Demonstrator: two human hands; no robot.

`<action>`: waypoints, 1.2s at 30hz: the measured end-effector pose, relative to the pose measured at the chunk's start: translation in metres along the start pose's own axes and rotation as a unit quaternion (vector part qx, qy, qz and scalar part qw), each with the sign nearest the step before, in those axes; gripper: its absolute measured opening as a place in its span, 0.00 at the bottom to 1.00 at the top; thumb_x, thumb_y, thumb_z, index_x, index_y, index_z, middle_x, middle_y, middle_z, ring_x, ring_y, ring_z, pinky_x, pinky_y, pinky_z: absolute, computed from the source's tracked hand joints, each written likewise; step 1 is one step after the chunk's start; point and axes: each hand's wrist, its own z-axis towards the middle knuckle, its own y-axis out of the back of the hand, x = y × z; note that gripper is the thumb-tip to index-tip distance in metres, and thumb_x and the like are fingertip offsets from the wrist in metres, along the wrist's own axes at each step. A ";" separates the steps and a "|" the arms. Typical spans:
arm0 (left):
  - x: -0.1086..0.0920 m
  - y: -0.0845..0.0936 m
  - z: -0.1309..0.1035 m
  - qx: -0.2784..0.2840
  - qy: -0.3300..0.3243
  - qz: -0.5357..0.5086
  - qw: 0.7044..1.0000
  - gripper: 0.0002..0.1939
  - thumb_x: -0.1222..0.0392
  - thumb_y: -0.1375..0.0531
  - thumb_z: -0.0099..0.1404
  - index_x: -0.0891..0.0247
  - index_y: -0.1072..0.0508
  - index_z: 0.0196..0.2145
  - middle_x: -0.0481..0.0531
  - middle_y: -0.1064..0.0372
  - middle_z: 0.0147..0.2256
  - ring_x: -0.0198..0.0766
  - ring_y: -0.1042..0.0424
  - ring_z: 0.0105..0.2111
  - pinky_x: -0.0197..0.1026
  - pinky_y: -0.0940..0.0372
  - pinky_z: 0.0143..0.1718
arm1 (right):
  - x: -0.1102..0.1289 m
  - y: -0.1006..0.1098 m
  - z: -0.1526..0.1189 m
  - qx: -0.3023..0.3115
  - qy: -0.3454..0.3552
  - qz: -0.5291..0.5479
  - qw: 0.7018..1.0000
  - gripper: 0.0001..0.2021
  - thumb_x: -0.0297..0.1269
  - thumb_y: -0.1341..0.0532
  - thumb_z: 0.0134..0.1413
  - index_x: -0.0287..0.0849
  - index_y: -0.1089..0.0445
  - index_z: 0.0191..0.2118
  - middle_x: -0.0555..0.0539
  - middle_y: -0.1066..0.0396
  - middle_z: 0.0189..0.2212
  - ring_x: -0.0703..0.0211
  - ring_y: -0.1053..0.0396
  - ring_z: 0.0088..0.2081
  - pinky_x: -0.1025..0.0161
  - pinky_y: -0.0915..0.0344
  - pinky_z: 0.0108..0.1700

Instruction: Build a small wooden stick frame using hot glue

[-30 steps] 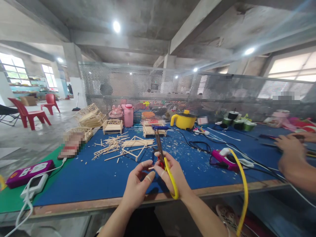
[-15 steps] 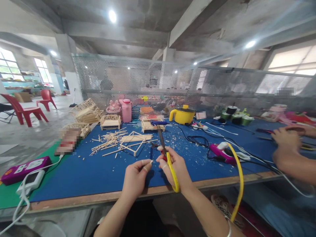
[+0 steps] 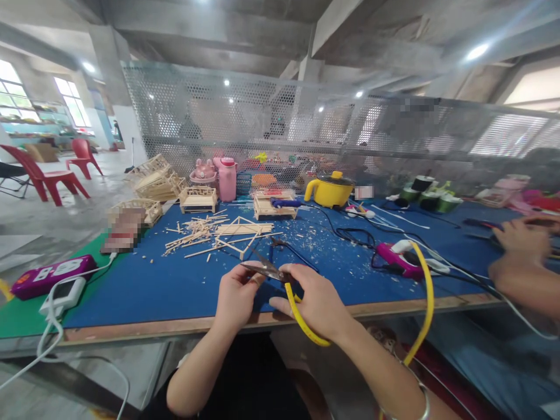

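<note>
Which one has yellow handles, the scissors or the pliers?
The scissors, held in the right hand; the pliers, lying on the table, have blue handles.

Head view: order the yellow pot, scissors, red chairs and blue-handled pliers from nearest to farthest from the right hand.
1. Scissors: in the right hand
2. Blue-handled pliers: just beyond
3. Yellow pot: farther back
4. Red chairs: far left

Scissors [image 3: 290, 293] are held slantwise just above the near part of the blue worktop [image 3: 175, 291]. The 2 dark metal blades [image 3: 269, 272] are parted and pointed leftward; the curved handles are coloured bright yellow and partly hidden.
</note>
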 end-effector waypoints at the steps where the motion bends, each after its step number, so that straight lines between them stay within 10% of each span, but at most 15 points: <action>1: 0.000 0.000 0.000 -0.001 -0.001 -0.001 1.000 0.06 0.62 0.38 0.54 0.63 0.23 0.31 0.49 0.23 0.32 0.38 0.27 0.35 0.38 0.35 0.41 | 0.001 -0.001 0.000 0.000 0.000 0.001 1.000 0.25 0.49 0.32 0.41 0.47 0.32 0.47 0.45 0.28 0.43 0.50 0.31 0.44 0.56 0.37 0.46; 15: 0.002 -0.001 -0.001 -0.030 0.044 0.008 0.999 0.10 0.56 0.34 0.50 0.64 0.22 0.29 0.49 0.24 0.29 0.38 0.28 0.32 0.39 0.35 0.38 | -0.001 0.003 -0.001 0.021 -0.005 0.015 1.000 0.13 0.50 0.41 0.53 0.46 0.30 0.36 0.50 0.29 0.25 0.59 0.33 0.26 0.65 0.42 0.28; 21: 0.002 -0.005 -0.001 0.011 0.071 -0.008 0.997 0.14 0.55 0.33 0.49 0.64 0.27 0.33 0.46 0.28 0.25 0.32 0.32 0.26 0.34 0.38 0.30 | -0.064 0.029 0.033 -0.015 -0.222 -0.151 0.963 0.25 0.47 0.36 0.45 0.40 0.36 0.48 0.42 0.26 0.30 0.51 0.29 0.30 0.62 0.40 0.29; 26: 0.002 -0.006 -0.001 0.026 0.077 -0.034 0.996 0.16 0.53 0.34 0.51 0.60 0.38 0.28 0.42 0.34 0.20 0.33 0.29 0.26 0.32 0.41 0.26 | -0.103 0.052 0.073 0.038 -0.209 -0.197 0.957 0.15 0.33 0.36 0.44 0.37 0.29 0.41 0.38 0.24 0.31 0.48 0.27 0.33 0.61 0.38 0.32; 32: 0.001 -0.008 -0.002 0.013 0.075 -0.046 0.996 0.17 0.50 0.36 0.55 0.60 0.41 0.29 0.44 0.31 0.22 0.36 0.26 0.30 0.33 0.39 0.27 | -0.049 0.041 0.074 0.043 -0.054 -0.117 0.991 0.13 0.37 0.44 0.56 0.47 0.27 0.46 0.45 0.25 0.43 0.54 0.29 0.45 0.60 0.37 0.47; 36: -0.001 -0.009 -0.004 0.026 0.050 -0.071 0.996 0.17 0.50 0.37 0.55 0.60 0.41 0.29 0.43 0.33 0.22 0.32 0.30 0.26 0.32 0.39 0.27 | -0.004 0.014 0.057 0.170 0.017 0.296 0.940 0.15 0.44 0.38 0.51 0.43 0.25 0.42 0.50 0.24 0.30 0.59 0.29 0.31 0.63 0.34 0.36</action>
